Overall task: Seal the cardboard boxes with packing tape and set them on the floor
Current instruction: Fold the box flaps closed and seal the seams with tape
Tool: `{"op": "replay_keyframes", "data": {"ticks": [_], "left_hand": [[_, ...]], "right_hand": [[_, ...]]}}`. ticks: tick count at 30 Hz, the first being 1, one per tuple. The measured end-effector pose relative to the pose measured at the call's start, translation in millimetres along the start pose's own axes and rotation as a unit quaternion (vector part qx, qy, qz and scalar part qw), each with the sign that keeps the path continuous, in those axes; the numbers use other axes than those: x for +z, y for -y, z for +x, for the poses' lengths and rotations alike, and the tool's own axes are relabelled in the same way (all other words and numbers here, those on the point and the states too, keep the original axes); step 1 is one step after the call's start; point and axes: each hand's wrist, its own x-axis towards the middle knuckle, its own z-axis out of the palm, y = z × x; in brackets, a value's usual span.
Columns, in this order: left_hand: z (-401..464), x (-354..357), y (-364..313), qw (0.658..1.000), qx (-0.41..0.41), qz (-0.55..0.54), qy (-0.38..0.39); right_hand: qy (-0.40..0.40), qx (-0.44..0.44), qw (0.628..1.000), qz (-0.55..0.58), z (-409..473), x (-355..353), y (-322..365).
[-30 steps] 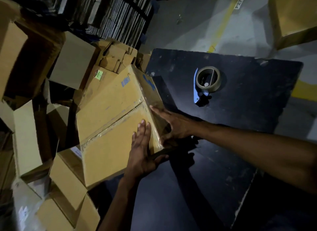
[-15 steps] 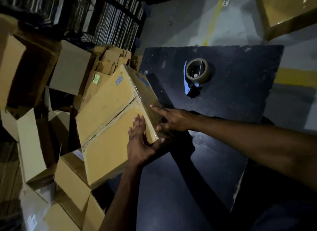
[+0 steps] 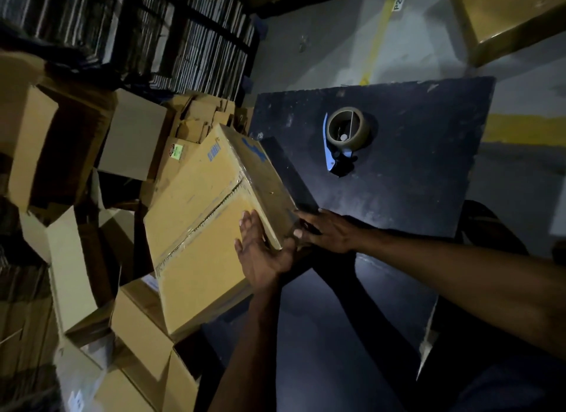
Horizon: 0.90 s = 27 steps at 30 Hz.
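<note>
Both hands hold a tilted box (image 3: 202, 227) at the table's (image 3: 413, 172) left edge. The left hand (image 3: 260, 252) lies flat, fingers together. The right hand (image 3: 327, 231) presses its side, fingers spread. The tape (image 3: 344, 136) sits far.

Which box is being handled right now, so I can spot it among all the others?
Start at the dark table; at its left edge, one closed cardboard box tilts between both hands. Unlike the open boxes around it, clear tape covers its centre seam and blue print marks its top.
</note>
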Motion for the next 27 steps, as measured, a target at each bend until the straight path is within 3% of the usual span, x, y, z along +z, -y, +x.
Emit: {"op": "replay_keyframes", "data": {"ticks": [6,9,13,18,21,27], "left_hand": [[1.6,-5.0,5.6,0.998,-0.006,-0.055,0.022],[5.0,-14.3,12.0,0.986,-0.032,-0.156,0.057],[2.4,-15.4,20.1,0.976,-0.031,-0.213,0.039],[-7.5,-2.9,19.8,0.998,0.049,-0.023,0.034],[-15.3,8.1,12.2,0.994,0.067,0.08,-0.01],[-20.8,16.9,6.4,0.992,0.048,0.107,-0.045]], "right_hand": [[-0.04,-0.024,0.998,-0.034,-4.1,24.7,-0.6],[-0.024,0.03,0.999,0.024,0.7,27.4,-1.4],[-0.01,0.076,0.989,0.125,2.4,19.3,-3.7],[-0.047,0.061,0.99,0.12,17.4,23.8,8.4],[-0.049,0.029,0.992,0.109,15.9,30.8,-0.4],[-0.017,0.018,0.999,0.026,-17.4,12.8,18.9]]}}
